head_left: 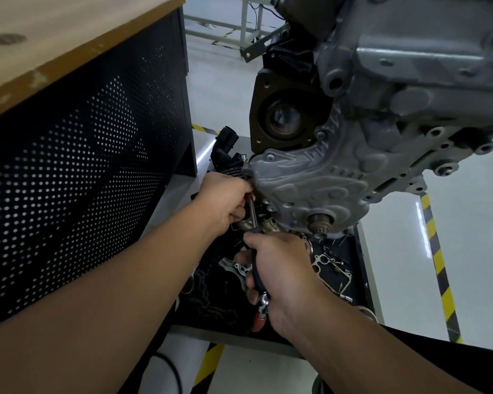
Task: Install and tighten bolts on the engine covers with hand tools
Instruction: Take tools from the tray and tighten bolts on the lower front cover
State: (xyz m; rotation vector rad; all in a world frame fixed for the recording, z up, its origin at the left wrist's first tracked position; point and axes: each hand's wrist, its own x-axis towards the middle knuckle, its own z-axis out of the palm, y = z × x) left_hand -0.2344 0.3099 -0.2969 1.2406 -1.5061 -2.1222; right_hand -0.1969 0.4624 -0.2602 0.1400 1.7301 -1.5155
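A grey cast engine cover (310, 177) hangs on the engine at the right, with bolt holes along its rim. My right hand (279, 268) grips the black handle of a ratchet wrench (258, 275); its thin steel shaft (252, 211) runs up to the cover's lower left edge. My left hand (225, 200) pinches the top of that shaft where it meets the cover. The bolt and socket are hidden behind my left fingers.
A black tray (350, 251) under the engine holds gaskets, a chain and several loose parts. A wooden-topped bench with a perforated black panel (77, 172) stands close on the left. Yellow-black floor tape (439, 257) runs along the right. A black plastic connector (225, 149) sits beside the cover.
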